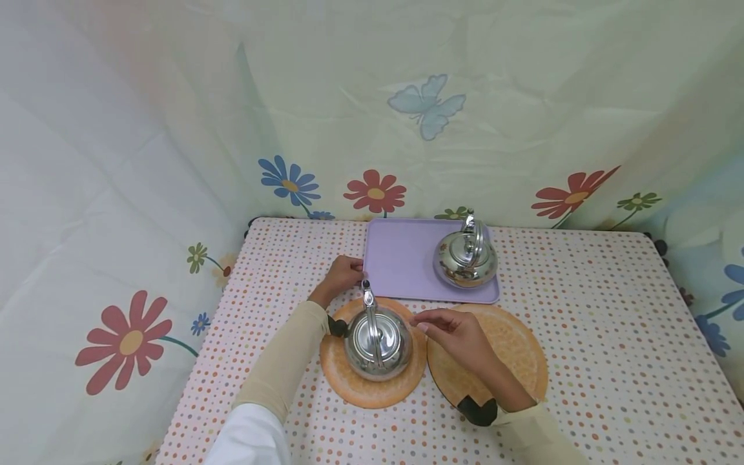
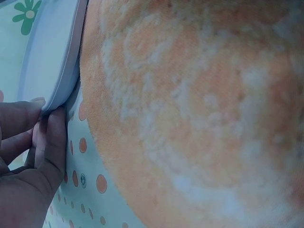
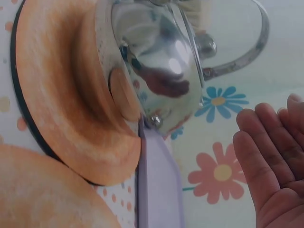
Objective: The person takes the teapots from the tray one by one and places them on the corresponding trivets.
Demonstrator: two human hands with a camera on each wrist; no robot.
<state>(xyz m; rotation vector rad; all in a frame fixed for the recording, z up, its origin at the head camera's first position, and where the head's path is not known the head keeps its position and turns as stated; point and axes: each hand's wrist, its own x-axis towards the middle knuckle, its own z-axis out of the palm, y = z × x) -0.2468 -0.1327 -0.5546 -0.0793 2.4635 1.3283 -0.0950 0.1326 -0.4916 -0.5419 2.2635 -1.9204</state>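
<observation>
Pinched in my left hand (image 1: 343, 274): one lilac tray (image 1: 398, 258), taken at its near left corner, thumb above, fingers beneath, arm stretched forward. My right hand (image 1: 456, 339): grasping nothing, fingers extended and slightly bent, poised just right of the near kettle (image 1: 380, 352), over the right round mat (image 1: 526, 349). Near kettle: shiny metal, upright on the left round mat (image 1: 372, 395), handle raised. Far kettle (image 1: 465, 272): similar, upright on the tray's right side.
</observation>
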